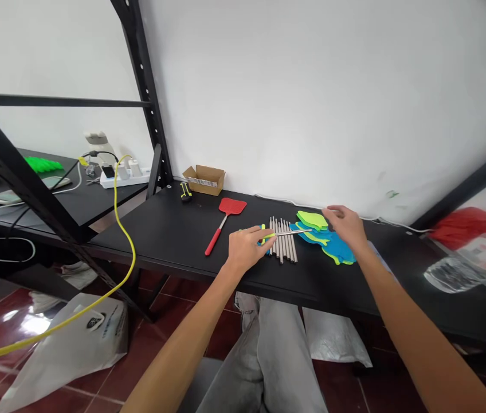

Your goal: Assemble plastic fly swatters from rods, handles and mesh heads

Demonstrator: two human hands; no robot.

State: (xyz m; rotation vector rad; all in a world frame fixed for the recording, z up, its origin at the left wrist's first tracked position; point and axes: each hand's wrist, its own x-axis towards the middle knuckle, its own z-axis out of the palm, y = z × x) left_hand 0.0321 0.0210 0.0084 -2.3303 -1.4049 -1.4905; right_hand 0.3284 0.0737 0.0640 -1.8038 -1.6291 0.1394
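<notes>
My left hand (246,248) is closed around the yellow-green grip of a thin metal rod, a telescopic handle (292,232), whose shaft points right. Below that shaft, slim metal tubes (283,249) lie side by side, with blue and yellow grip ends partly hidden by my fingers. Just right of a small stack of yellow-green flat plastic pieces (312,219), my right hand (346,223) hovers with loosely curled fingers and nothing visible in it. Blue flat plastic pieces (338,248) with yellow-green ones among them lie beneath. A red fly swatter (232,206) rests left of my left hand.
An open cardboard box (204,180) and a black-and-yellow object (185,192) stand at the table's back left. A yellow cable (126,241) hangs in front of the shelf post (146,86). Clear plastic packaging (458,274) and a red bundle (466,226) lie at right.
</notes>
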